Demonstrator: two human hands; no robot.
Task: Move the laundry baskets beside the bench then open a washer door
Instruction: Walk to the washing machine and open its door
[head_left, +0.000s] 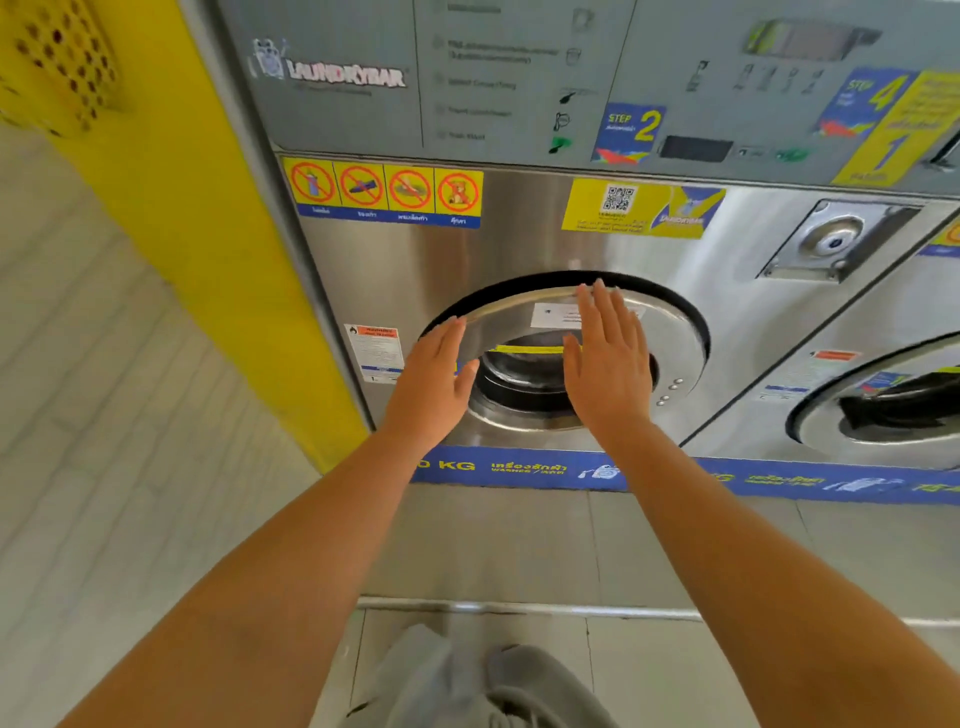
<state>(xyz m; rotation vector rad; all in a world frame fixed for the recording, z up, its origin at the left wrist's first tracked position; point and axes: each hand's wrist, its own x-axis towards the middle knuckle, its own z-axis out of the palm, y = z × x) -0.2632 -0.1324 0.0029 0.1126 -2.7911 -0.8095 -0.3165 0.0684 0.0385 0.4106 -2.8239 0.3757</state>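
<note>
A steel front-loading washer (519, 244) fills the view, with a round metal door (670, 343) and a glass porthole. The door's left edge stands slightly out from the black seal behind it. My left hand (431, 384) lies flat with fingers together at the door's left rim. My right hand (605, 353) rests flat on the door face, its fingertips at the top rim. Neither hand holds anything. No laundry basket or bench is in view.
A second washer (883, 395) stands to the right. A yellow panel (197, 218) borders the washer on the left, with a yellow perforated object (62, 57) at top left. Pale floor tiles (104, 415) spread left and below, and grey fabric (467, 686) shows at the bottom.
</note>
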